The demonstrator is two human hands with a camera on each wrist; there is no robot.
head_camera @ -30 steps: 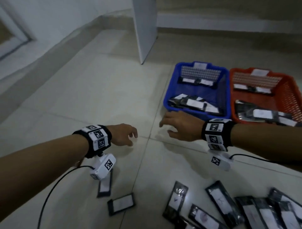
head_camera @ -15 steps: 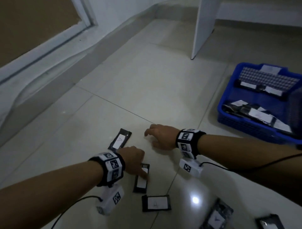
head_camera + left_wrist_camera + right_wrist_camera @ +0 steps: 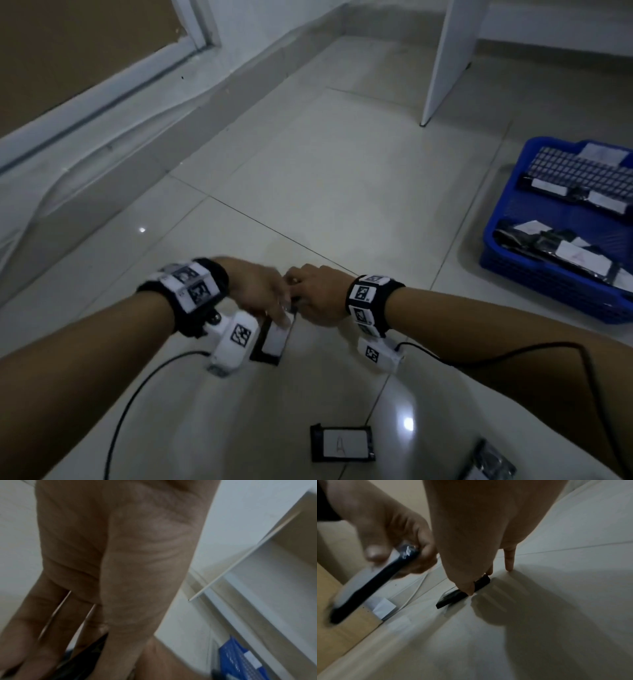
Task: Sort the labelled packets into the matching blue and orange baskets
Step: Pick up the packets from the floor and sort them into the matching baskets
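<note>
Black plastic, glossy and flat with a white label, is what the left hand (image 3: pixel 255 294) now pinches: a thin dark packet (image 3: pixel 272 339) lifted off the pale tiled floor (image 3: pixel 308 192), where half a second ago that hand only pressed down on it. The right hand (image 3: pixel 317 296), empty and spread a moment earlier, has closed in at the centre of the frame, and the right wrist view shows its thumb and fingertips (image 3: pixel 469 589) set on the edge of a second black packet (image 3: pixel 462 593) lying on the tile, not yet raised. Another packet marked A (image 3: pixel 340 443) waits at the lower centre, and the blue slatted plastic basket (image 3: pixel 548 274) sits well apart at the right edge, already holding several. Both hands seem about to carry one packet each; the labels cannot be read yet.
</note>
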